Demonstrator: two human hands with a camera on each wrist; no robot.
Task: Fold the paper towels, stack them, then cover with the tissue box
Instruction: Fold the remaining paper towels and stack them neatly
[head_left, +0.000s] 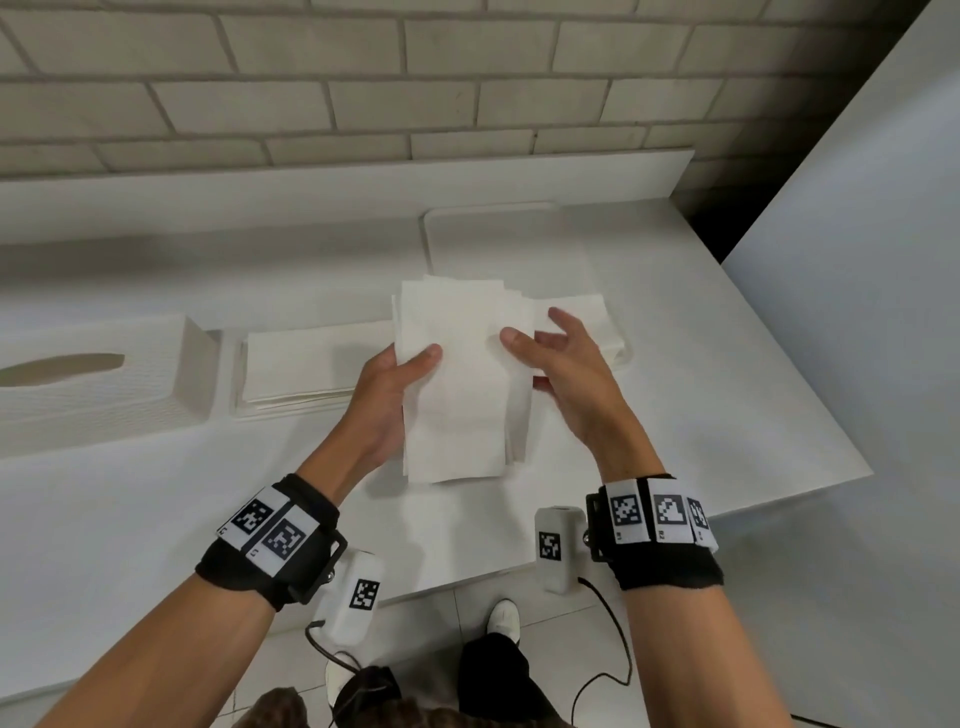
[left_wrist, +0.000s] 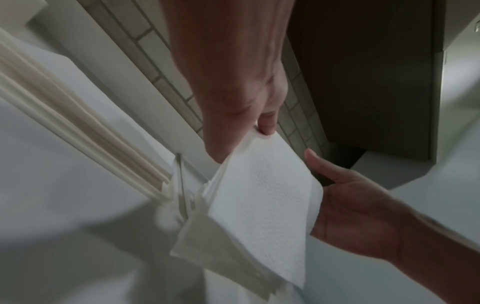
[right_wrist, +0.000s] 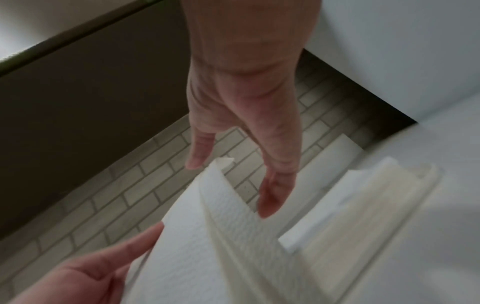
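Note:
A folded white paper towel (head_left: 452, 395) is held above the counter. My left hand (head_left: 410, 374) grips its left edge, thumb on top and fingers underneath. In the left wrist view the left hand (left_wrist: 241, 127) pinches the towel (left_wrist: 259, 195) at its top corner. My right hand (head_left: 535, 338) is spread at the towel's right edge, with its thumb touching the top and its fingers straight. A white tissue box (head_left: 104, 374) with an oval slot stands at the far left. Beside it a shallow tray holds a flat stack of folded towels (head_left: 306, 364).
More loose paper towels (head_left: 587, 317) lie behind my right hand. A flat white board (head_left: 509, 234) lies behind those, near the brick wall (head_left: 363, 93). The counter's edge (head_left: 779, 499) runs close on the right, and a white panel (head_left: 857, 260) stands beyond it.

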